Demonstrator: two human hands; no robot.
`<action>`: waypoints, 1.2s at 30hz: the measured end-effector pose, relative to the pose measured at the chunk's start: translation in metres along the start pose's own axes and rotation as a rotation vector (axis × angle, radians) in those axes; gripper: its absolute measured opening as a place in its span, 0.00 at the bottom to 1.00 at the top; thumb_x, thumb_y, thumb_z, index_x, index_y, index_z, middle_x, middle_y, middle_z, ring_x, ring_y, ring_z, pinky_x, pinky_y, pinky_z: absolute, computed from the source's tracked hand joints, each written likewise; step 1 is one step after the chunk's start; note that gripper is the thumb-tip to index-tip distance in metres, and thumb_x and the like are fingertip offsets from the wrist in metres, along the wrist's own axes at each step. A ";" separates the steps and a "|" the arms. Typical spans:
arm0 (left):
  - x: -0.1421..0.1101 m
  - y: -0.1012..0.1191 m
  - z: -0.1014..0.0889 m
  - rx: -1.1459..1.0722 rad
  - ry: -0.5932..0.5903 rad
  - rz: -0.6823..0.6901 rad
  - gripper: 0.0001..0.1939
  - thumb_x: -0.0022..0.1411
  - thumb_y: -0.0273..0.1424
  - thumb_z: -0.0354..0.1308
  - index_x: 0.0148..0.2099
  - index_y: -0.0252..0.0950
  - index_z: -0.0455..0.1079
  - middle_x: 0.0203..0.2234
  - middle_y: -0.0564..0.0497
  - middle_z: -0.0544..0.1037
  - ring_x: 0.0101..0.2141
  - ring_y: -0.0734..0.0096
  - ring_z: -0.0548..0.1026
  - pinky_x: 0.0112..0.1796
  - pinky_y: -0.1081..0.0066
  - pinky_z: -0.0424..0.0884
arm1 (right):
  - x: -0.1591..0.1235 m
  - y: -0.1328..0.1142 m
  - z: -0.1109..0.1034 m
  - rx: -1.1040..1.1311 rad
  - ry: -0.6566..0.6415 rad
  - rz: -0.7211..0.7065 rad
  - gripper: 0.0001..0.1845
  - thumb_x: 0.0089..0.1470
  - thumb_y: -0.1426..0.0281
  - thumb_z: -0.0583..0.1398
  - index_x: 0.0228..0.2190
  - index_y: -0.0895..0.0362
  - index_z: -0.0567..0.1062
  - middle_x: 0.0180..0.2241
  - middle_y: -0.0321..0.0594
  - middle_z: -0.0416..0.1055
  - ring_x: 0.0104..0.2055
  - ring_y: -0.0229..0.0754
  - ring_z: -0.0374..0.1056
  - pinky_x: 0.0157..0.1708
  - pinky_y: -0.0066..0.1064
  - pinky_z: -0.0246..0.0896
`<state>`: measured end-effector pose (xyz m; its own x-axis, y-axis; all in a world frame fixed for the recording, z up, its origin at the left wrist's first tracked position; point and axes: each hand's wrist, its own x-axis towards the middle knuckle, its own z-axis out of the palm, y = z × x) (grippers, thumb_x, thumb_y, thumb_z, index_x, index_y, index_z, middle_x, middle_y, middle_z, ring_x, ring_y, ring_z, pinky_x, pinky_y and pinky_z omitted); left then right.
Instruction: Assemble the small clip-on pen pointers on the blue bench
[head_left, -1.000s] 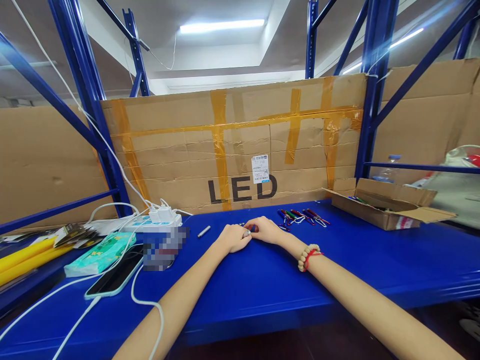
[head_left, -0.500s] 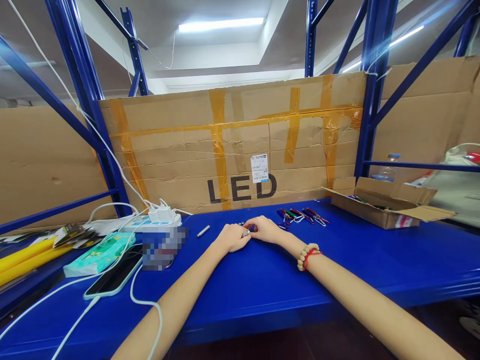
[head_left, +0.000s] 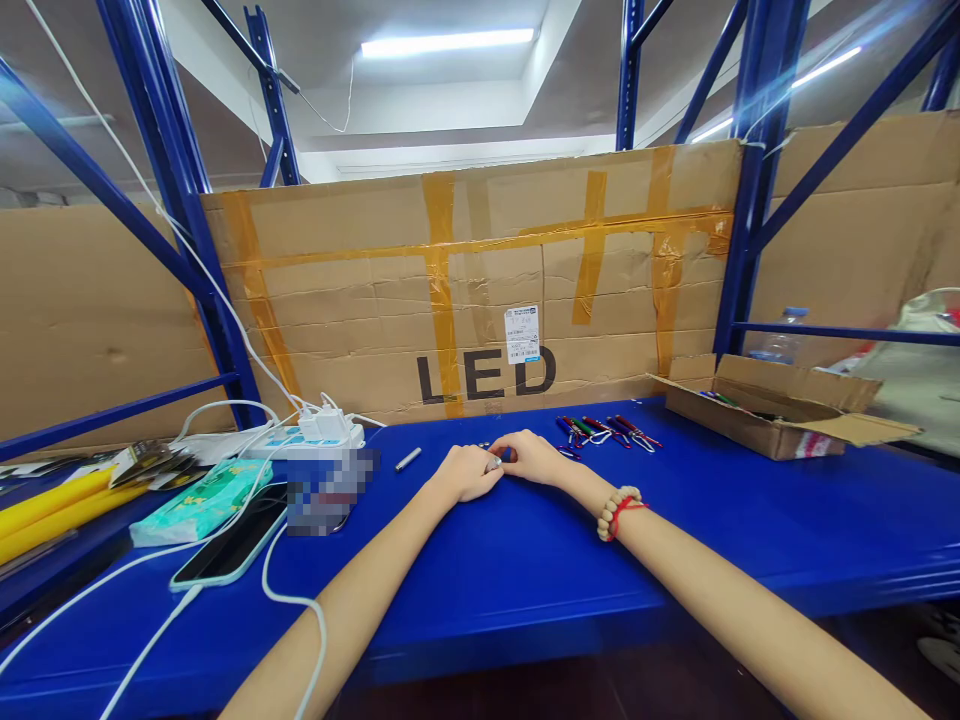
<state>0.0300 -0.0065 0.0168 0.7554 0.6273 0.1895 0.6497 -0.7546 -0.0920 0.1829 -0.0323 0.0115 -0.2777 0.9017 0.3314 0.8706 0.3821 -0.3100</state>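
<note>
My left hand [head_left: 469,474] and my right hand [head_left: 531,458] meet over the middle of the blue tabletop, fingertips close together. Both are closed in a pinch around a small silvery piece [head_left: 493,464], mostly covered by the fingers, so its kind cannot be made out. Just beyond the fingers lie a few tiny metallic bits [head_left: 484,446]. A short silver cylinder [head_left: 408,460] rests to the left of my left hand. Right of my right hand is a loose group of red, green and blue slim items with metal clips [head_left: 609,432].
An open cardboard box [head_left: 780,420] stands at the right, a large cardboard sheet [head_left: 360,320] behind. At left are a phone [head_left: 232,540], a green tissue pack [head_left: 202,502], a power strip [head_left: 322,435] and white cables [head_left: 300,602]. Blue rack posts [head_left: 757,190] frame the table.
The view has shifted very slightly. Both hands stay together in the same place, with barely visible finger movement around the small piece.
</note>
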 end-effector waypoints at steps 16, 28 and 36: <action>0.001 0.000 0.000 0.020 -0.010 -0.004 0.17 0.60 0.32 0.41 0.25 0.36 0.68 0.28 0.49 0.75 0.33 0.63 0.73 0.30 0.70 0.62 | 0.001 0.003 0.002 -0.022 0.014 -0.002 0.12 0.46 0.70 0.58 0.35 0.53 0.76 0.33 0.34 0.72 0.30 0.34 0.66 0.27 0.20 0.52; 0.002 -0.005 0.005 -0.043 0.034 -0.150 0.19 0.62 0.34 0.38 0.31 0.36 0.70 0.30 0.47 0.76 0.34 0.62 0.73 0.31 0.71 0.62 | 0.000 0.000 0.001 -0.030 0.049 0.044 0.16 0.45 0.69 0.59 0.39 0.50 0.74 0.35 0.32 0.72 0.35 0.36 0.68 0.28 0.21 0.54; 0.003 -0.005 0.006 -0.006 0.073 -0.339 0.27 0.64 0.39 0.34 0.33 0.34 0.73 0.32 0.43 0.76 0.36 0.59 0.74 0.33 0.67 0.64 | -0.003 -0.003 -0.004 -0.110 0.061 0.231 0.12 0.46 0.63 0.61 0.35 0.50 0.76 0.32 0.31 0.73 0.37 0.36 0.68 0.29 0.23 0.55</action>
<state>0.0300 0.0003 0.0115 0.4880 0.8274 0.2778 0.8622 -0.5065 -0.0062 0.1828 -0.0365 0.0151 -0.0440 0.9472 0.3176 0.9478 0.1401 -0.2865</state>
